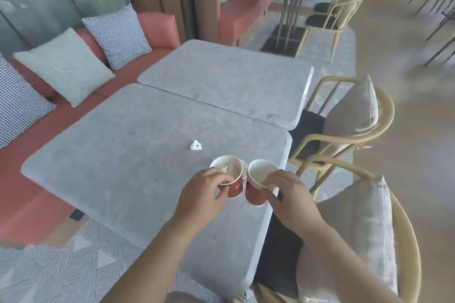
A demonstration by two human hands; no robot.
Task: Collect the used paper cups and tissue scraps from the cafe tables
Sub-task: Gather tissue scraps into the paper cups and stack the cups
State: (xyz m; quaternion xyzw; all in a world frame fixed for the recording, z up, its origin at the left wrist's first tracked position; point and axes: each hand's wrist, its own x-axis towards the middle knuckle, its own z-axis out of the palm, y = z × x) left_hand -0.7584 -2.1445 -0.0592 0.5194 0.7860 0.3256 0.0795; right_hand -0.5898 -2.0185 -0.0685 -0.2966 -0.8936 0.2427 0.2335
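I have a cup in each hand above the near table (128,155). My left hand (204,192) has its grip closed around a red paper cup (234,183) with a bit of tissue inside it, and a second rim shows just behind it, so it may be two cups nested; I cannot tell for sure. My right hand (288,194) has its grip closed on a nested stack of cups (257,187), fingers pinching the rims. The two sit side by side, almost touching.

The step in hand, as I judge it, is merging them into one stack. To do it well I would hold the right stack upright and steady, lift the left cup above it, line the base up with the open mouth and press down gently so the paper does not crush. That should free one hand for the tissue scrap (196,145) lying on the table just beyond the cups, which can go into the top cup.
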